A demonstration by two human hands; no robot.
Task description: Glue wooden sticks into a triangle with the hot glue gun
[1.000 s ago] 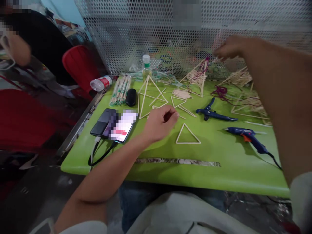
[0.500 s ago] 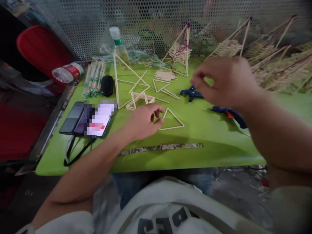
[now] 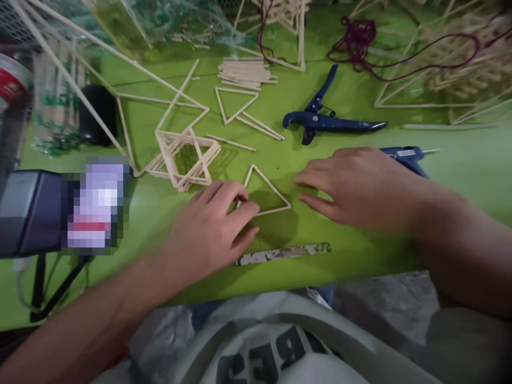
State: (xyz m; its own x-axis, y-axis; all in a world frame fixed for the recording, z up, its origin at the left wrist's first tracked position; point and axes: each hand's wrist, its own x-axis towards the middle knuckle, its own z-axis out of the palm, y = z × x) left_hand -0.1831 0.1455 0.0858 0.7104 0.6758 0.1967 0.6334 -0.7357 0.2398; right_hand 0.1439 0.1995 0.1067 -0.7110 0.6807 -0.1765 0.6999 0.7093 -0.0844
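Note:
A small triangle of thin wooden sticks (image 3: 280,200) lies flat on the green table (image 3: 360,250) near its front edge. My left hand (image 3: 210,226) rests on the table with its fingers apart and slightly bent, the fingertips touching the triangle's left corner. My right hand (image 3: 358,186) lies flat just right of the triangle, fingers stretched toward it and holding nothing. Both hands are a little blurred by motion.
A stack of glued stick frames (image 3: 184,157) sits left of the triangle, and another stick triangle (image 3: 236,104) and a pile of loose sticks (image 3: 246,69) lie behind. Blue pliers (image 3: 332,121) and a blue glue gun (image 3: 404,156) lie at right. Phones (image 3: 36,210) sit at left, with larger stick structures and maroon string (image 3: 360,37) at the back.
My right hand has come down from the air to lie flat beside the triangle. The view has moved closer and lower over the table. My left hand stays at the triangle's left corner.

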